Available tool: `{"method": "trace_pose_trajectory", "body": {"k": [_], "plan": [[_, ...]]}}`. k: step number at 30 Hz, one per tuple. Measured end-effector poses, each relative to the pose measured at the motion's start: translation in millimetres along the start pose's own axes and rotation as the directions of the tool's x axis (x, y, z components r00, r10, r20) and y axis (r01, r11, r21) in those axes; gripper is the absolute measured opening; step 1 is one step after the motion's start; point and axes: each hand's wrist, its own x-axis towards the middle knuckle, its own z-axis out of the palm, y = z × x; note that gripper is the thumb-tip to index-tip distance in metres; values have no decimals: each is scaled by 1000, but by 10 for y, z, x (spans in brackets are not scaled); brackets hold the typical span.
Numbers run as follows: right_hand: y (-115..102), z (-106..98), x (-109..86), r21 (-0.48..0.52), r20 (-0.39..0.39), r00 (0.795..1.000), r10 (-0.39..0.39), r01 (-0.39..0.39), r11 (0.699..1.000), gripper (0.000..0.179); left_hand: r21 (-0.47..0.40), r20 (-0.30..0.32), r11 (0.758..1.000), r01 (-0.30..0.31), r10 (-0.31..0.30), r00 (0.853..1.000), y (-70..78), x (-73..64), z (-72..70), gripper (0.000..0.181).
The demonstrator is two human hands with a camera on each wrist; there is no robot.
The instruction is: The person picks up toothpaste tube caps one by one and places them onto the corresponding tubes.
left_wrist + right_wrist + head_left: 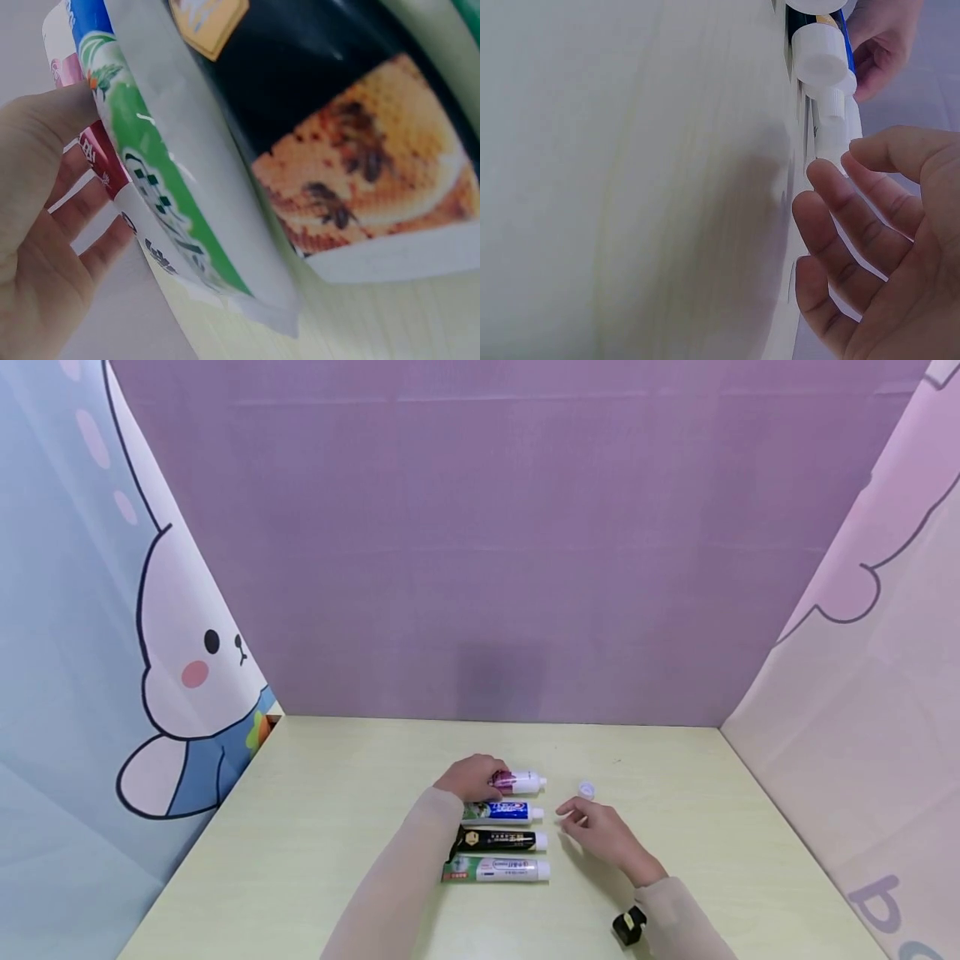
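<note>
Four toothpaste tubes lie in a row, one behind another, white ends toward the right. My left hand [474, 778] pinches the farthest one, a white and maroon toothpaste tube [521, 782] with a narrow white tip, between thumb and fingers. In the left wrist view the thumb crosses its near side. Just nearer lie a blue and green tube [510, 812], a black tube [495, 841] with a bee picture, and a green and white tube [502, 869]. Right of the tips, my right hand [600, 837] hovers with loosely bent fingers, holding nothing, beside a small white cap [587, 790].
The pale wooden table [337, 827] ends at a purple cloth backdrop [495, 543]. Printed curtains stand along the left and right sides. A small black device [628, 927] is at my right sleeve.
</note>
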Motion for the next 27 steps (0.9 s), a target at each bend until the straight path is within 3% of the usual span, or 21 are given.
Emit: {"method": "trace_pose_trajectory", "body": {"k": [7,15,27], "plan": [[25,-1,-26,4,-3,1000,7,-7,1000,14,-7,-46,1000,-6,6,999,17,-48,-46,39],[36,-25,-25,-5,-7,1000,-8,8,1000,13,14,-105,998,-53,54,993,95,-148,-174,38],[113,-203,107,-35,-41,998,38,-39,999,15,35,-144,995,-88,92,985,52,-206,-193,36]]}}
